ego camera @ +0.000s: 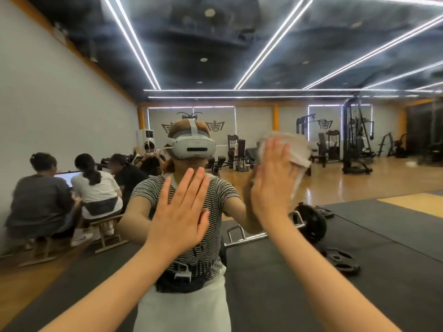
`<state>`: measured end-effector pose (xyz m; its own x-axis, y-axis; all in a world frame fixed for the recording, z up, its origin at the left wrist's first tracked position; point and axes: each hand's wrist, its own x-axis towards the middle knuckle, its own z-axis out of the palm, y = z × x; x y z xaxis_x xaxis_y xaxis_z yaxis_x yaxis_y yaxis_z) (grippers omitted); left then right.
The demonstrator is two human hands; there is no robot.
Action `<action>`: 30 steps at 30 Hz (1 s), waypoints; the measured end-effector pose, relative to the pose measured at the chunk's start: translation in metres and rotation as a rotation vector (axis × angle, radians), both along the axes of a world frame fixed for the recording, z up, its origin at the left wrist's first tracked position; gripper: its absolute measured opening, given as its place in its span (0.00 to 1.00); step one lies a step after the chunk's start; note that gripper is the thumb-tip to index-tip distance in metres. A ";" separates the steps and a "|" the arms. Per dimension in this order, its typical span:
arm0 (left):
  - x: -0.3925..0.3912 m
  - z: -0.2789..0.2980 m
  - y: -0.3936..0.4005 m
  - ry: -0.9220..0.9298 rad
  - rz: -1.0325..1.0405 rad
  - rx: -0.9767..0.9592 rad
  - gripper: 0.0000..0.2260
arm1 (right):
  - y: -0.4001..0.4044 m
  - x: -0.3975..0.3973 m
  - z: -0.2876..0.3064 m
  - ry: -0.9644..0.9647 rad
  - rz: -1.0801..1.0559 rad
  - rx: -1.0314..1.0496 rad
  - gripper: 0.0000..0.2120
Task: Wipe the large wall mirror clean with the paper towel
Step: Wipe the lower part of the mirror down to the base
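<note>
White paper towel is pressed flat against the mirror by the right hand, fingers straight and together; the left hand is laid flat beside it, fingers straight, slightly spread

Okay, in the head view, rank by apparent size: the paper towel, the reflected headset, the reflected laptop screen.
1. paper towel, partly hidden under the right hand
2. headset, though close to the towel, so unsure
3. laptop screen, smallest, partly blocked

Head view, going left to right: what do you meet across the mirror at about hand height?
Seated people at a lit laptop → left hand flat with straight fingers → right hand pressing the paper towel on the large wall mirror → reflected cable machine.
</note>
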<state>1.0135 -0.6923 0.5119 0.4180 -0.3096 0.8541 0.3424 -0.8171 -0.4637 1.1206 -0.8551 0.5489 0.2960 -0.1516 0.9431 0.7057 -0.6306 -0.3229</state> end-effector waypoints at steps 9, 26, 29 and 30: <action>0.001 -0.001 0.002 0.001 -0.018 -0.007 0.31 | -0.040 0.027 -0.006 -0.200 -0.040 -0.313 0.28; -0.006 0.002 0.001 0.030 -0.048 -0.019 0.30 | 0.032 -0.015 -0.020 -0.237 0.069 -0.128 0.26; -0.019 0.001 -0.004 0.068 -0.115 -0.085 0.30 | 0.031 -0.014 -0.021 -0.204 0.074 -0.137 0.26; -0.026 -0.001 -0.003 0.072 -0.136 -0.111 0.30 | 0.031 -0.014 -0.020 -0.197 0.070 -0.144 0.26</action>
